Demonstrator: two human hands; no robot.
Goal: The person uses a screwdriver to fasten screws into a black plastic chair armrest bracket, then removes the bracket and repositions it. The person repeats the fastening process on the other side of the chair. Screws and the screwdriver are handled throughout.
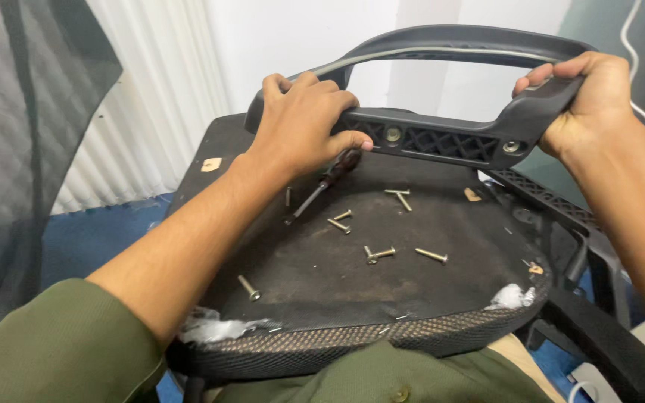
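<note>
- My left hand [304, 119] wraps the left end of the armrest [442, 138], grip closed on it and on a screwdriver [322, 186]
- My right hand [587, 97] grips the right end
- The armrest is a dark grey loop, long axis left to right, across the far edge of the upturned seat [322, 276]
- Loose bolts [378, 254] lie on the seat

bare left hand [304, 119] and right hand [587, 97]; olive-green sleeve [46, 351] pushed up the forearm, matching buttoned olive shirt.
</note>
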